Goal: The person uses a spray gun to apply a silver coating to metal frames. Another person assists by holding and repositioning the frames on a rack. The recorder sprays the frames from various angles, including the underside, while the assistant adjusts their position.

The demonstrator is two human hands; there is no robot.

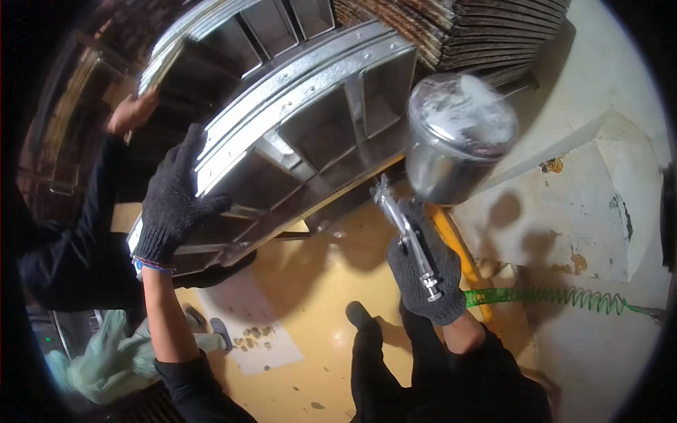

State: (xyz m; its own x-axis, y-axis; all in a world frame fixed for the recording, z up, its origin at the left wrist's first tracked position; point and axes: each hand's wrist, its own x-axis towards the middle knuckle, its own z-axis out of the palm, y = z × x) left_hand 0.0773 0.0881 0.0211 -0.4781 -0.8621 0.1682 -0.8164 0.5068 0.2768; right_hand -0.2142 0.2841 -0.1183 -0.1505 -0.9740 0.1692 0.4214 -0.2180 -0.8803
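Note:
My left hand [175, 201], in a dark knitted glove, grips the left end of a silver strapped loaf pan [310, 88] with several deep rectangular wells. Its thumb lies on the near side, the other fingers along the rim. The pan stands tilted, wells facing me. My right hand [427, 264], gloved alike, is closed round a metal spray gun [409, 236] whose nozzle points toward the pan. Beyond this hand is a round silver cup [462, 151], its top smeared white; its join to the gun is hidden. A green coiled hose [564, 299] runs right from beside my right wrist.
At the left, another person's bare hand [134, 111] touches more pans [240, 46]. Stacked brown-edged pans [493, 32] rise at the back. A yellow bar [458, 243] stands near the pale wall [571, 204]. A stained white sheet [247, 324] lies on the yellow floor [317, 282].

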